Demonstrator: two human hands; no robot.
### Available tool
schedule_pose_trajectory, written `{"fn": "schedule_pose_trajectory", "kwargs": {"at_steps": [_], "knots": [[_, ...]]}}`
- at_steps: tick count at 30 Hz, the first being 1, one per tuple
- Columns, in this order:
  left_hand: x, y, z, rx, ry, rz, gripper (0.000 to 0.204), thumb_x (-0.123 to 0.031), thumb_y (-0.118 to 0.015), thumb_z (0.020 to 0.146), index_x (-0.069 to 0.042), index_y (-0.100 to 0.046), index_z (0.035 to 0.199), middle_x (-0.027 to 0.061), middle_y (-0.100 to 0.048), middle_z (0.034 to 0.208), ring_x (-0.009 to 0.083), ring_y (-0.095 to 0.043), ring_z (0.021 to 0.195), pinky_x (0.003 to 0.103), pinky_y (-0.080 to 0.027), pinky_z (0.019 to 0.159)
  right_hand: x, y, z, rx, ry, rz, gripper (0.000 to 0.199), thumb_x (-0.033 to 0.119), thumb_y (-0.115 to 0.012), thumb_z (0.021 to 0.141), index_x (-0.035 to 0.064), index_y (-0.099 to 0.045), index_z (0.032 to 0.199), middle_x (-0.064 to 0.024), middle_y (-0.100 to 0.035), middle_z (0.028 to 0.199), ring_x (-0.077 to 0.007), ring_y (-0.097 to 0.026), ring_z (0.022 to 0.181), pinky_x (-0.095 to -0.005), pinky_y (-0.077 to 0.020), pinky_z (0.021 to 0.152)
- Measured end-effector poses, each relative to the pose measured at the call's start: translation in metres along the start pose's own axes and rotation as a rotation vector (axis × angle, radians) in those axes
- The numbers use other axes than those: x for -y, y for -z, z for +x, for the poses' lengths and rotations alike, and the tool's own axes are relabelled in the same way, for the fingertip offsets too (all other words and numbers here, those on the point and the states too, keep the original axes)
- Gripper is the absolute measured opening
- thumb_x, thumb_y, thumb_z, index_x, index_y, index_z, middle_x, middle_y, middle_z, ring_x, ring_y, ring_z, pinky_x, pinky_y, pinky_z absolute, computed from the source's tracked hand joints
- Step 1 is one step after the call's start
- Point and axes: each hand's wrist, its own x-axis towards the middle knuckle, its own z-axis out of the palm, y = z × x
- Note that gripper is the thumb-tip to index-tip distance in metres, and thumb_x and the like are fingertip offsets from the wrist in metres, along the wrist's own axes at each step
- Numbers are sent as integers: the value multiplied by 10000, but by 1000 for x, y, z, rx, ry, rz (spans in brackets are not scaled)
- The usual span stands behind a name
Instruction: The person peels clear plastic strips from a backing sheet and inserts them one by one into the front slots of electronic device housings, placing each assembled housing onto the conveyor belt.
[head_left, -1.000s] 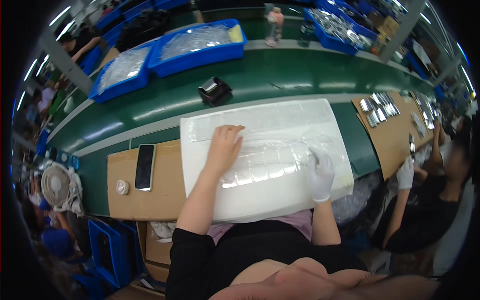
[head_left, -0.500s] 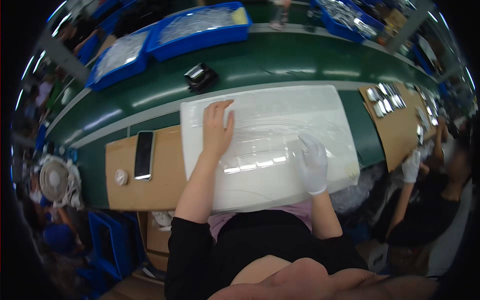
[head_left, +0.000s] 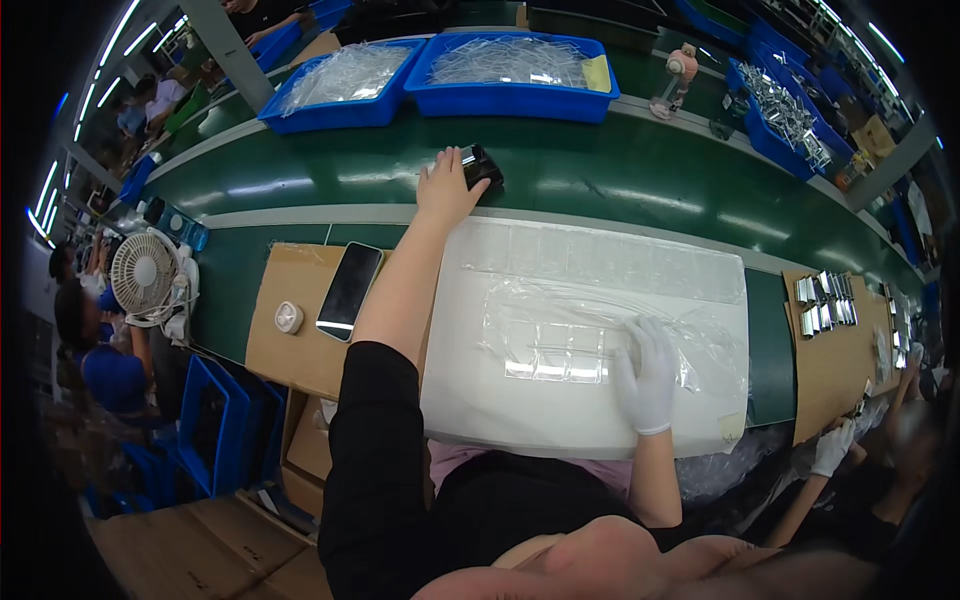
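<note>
My bare left hand reaches forward over the green bench top. Its thumb and fingers close around the left side of a small glossy black block-like thing, whose kind I cannot make out. In front of me lies a wide white padded slab. Clear plastic film and a thin clear sheet of rectangular cells lie on it. My white-gloved right hand rests at the right end of that sheet, its fingers loosely curved and apart from the thumb.
Two blue trays of clear plastic pieces stand at the back. A phone and a small white roll lie on cardboard at left, near a fan. At right, metal parts sit on cardboard beside a co-worker's gloved hand.
My left hand has left the film on the slab, reached forward and taken hold of the black thing. The right hand stays on the slab. The whole view has shifted.
</note>
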Motion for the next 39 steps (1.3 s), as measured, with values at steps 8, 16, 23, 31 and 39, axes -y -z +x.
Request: {"fn": "schedule_pose_trajectory", "kwargs": {"at_steps": [8,16,23,31,39], "knots": [[-6,24,8,260,133,-33,814,-555,-575,904,-12,-391,1482,179,-421,1521,358,-297,1467,530,-213,1189,-6,1,-1,-58,-28,42,406,53,-659,813,30,-628,1217,-155,-635,1238,-350,-581,1167,-422,-424,1056],[-107,74,-121,-20,-247,-718,527,-227,-549,995,-79,-384,1474,138,-340,1564,395,-219,1488,508,-211,1197,-15,2,-10,-154,-78,-23,342,57,-673,794,51,-651,1135,-112,-656,1103,-286,-608,973,-370,-482,914],[-99,37,-155,66,-231,-768,434,-206,-525,1008,-35,-424,1394,141,-439,1455,363,-266,1473,447,-271,1176,9,5,6,10,-60,-249,352,126,-686,768,42,-650,1108,-122,-640,1013,-294,-594,893,-371,-501,846],[-97,32,-157,69,-211,-765,399,-203,-519,1013,-11,-431,1351,152,-475,1409,351,-346,1417,417,-311,1152,16,-10,6,166,-47,-539,430,150,-659,725,42,-629,1140,-127,-629,972,-292,-584,837,-375,-525,783],[-99,30,-157,59,-184,-799,379,-223,-506,1023,3,-440,1320,164,-490,1389,341,-439,1318,399,-356,1117,12,-21,4,83,144,-729,514,62,-601,756,30,-574,1268,-155,-629,940,-289,-589,739,-316,-535,715]]}}
